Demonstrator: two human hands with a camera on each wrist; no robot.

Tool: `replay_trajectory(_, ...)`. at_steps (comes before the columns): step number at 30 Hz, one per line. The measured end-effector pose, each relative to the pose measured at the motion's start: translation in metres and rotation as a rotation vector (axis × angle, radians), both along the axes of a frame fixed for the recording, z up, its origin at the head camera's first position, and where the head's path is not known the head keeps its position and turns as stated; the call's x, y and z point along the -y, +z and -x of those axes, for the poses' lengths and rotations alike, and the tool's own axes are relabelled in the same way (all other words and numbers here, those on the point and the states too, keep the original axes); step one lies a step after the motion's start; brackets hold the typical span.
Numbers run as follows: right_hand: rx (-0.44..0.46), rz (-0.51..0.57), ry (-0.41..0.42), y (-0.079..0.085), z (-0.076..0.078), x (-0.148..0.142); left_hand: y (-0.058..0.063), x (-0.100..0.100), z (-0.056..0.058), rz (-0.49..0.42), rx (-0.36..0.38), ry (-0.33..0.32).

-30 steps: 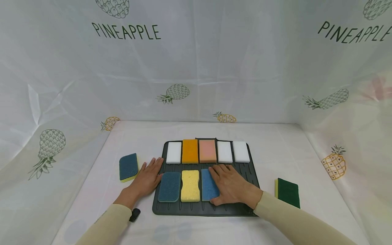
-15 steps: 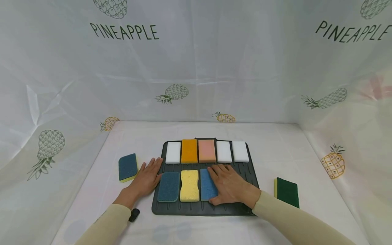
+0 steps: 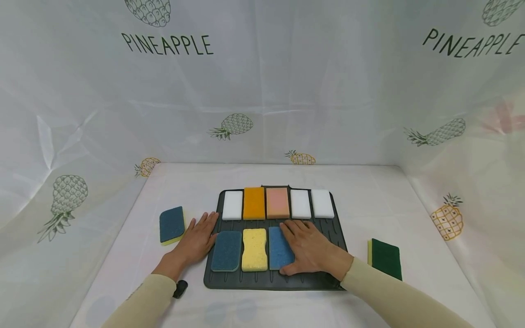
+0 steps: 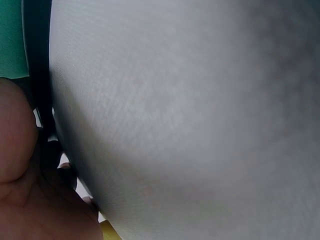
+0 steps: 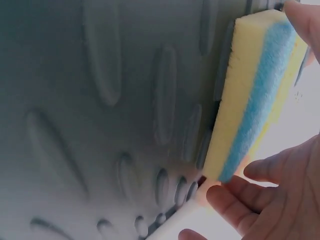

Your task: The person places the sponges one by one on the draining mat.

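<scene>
My right hand [image 3: 309, 248] grips a blue-topped sponge [image 3: 279, 248] with a yellow underside, thumb at its near end and fingers at its far end. In the right wrist view this sponge [image 5: 255, 100] sits on the ribbed dark mat [image 3: 275, 282]. My left hand [image 3: 197, 239] lies with fingers extended at the mat's left edge, its thumb right by a dark blue sponge [image 3: 226, 250]. A yellow sponge [image 3: 254, 249] with notched sides lies between the dark blue and blue ones. A pale surface fills most of the left wrist view.
Along the mat's back lie a white block [image 3: 232, 205], an orange sponge [image 3: 254, 203], a pink sponge [image 3: 277, 203] and two more white blocks [image 3: 301, 203]. A blue-and-yellow sponge [image 3: 172, 224] lies left of the mat, a green-and-yellow sponge [image 3: 385, 258] right. A pineapple-print sheet [image 3: 336, 91] walls the table.
</scene>
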State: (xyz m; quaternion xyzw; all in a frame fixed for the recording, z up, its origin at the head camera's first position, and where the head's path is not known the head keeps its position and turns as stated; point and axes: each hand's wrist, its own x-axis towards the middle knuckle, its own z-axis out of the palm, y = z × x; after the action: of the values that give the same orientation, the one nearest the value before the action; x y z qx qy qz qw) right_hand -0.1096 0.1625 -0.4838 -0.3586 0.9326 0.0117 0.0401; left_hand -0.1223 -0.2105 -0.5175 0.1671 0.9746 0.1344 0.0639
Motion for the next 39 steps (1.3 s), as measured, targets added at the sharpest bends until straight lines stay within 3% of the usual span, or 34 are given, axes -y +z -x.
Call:
replay_trajectory(7, -0.042, 0.046, -0.02, 0.008, -0.004, -0.035, -0.001, -0.001, 0.0, -0.005, 0.014, 0.003)
replay_trajectory(16, -0.179, -0.037, -0.1, 0.023, -0.019, -0.126, 0.002, -0.002, -0.001, 0.002, 0.0, -0.004)
replay_trajectory(24, -0.137, -0.095, -0.216, 0.026, -0.041, -0.193, -0.002, 0.001, 0.001, 0.004, -0.004, 0.0)
replay_trajectory(31, -0.064, -0.138, -0.299, 0.014, -0.053, -0.221, -0.005, 0.002, 0.002, 0.002, -0.009, -0.001)
replay_trajectory(36, -0.032, -0.136, -0.342, 0.009, -0.05, -0.228, -0.004, 0.001, 0.001, -0.007, -0.02, -0.005)
replay_trajectory(39, -0.071, -0.115, -0.335, 0.006, -0.045, -0.232, -0.003, 0.0, 0.001, -0.004, -0.011, 0.0)
